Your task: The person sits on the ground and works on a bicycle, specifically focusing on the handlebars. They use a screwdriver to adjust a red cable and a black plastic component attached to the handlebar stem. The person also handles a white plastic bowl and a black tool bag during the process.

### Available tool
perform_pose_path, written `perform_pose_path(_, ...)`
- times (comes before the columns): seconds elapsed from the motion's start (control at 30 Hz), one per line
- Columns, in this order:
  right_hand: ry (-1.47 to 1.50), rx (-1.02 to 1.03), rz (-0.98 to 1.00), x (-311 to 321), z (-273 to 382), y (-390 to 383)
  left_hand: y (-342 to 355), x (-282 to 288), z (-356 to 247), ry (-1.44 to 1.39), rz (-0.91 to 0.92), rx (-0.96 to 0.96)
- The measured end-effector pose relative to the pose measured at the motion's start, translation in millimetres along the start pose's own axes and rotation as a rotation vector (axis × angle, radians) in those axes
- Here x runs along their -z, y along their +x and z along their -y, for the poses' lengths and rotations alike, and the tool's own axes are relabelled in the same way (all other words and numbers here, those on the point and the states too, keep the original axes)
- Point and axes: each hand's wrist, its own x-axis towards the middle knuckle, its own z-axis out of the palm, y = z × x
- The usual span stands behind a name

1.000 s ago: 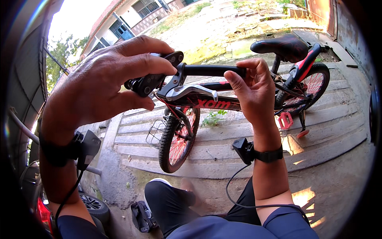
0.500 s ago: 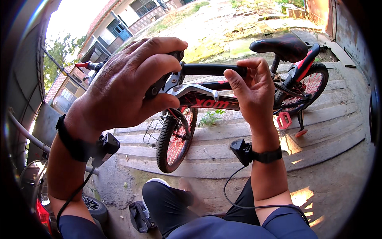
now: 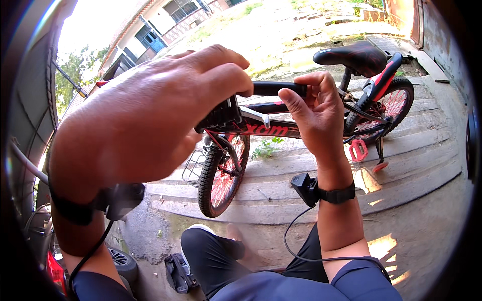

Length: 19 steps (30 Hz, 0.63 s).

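The near end of the bicycle's handlebar (image 3: pixel 273 88), a black tube, runs between my two hands. My left hand (image 3: pixel 145 110) is curled around a black blocky fitting (image 3: pixel 226 113) at the tube's left part; its exact kind is mostly covered by my fingers. Below the tube a silver brake lever (image 3: pixel 255 115) sticks out to the right. With thumb and fingers, my right hand (image 3: pixel 319 108) holds the tube's right end. Behind them stands the black and red bicycle (image 3: pixel 271 129), its front wheel (image 3: pixel 224 175) below my left hand.
The bicycle's saddle (image 3: pixel 351 57), pink pedal (image 3: pixel 358 150) and rear wheel (image 3: pixel 394 108) are at right. A wire basket (image 3: pixel 193 168) hangs by the front wheel. A black bag (image 3: pixel 178 273) lies near my foot. At lower left are a red vehicle part (image 3: pixel 55 271) and a tyre (image 3: pixel 123 263).
My left hand has turned over and shifted a little right, now covering more of the black fitting. The lever's visible part looks shorter. My right hand stays nearly still.
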Motion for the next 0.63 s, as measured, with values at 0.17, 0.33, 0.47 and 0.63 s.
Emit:
perform_pose_path(0.17,0.020,-0.009,-0.006,-0.4,1.6,-0.8,3.2,4.5,11.0,-0.084,0.003,-0.057)
perform_pose_path(0.33,-0.004,-0.007,-0.010,-6.3,4.4,-3.0,12.3,11.1,22.9,-0.013,0.029,-0.039)
perform_pose_path(0.47,-0.053,0.025,-0.019,-5.1,4.0,-1.7,36.5,0.4,23.3,0.052,-0.084,0.005)
perform_pose_path(0.63,-0.029,0.014,-0.012,-2.6,-0.6,-1.3,65.2,0.5,14.7,0.107,0.013,0.380)
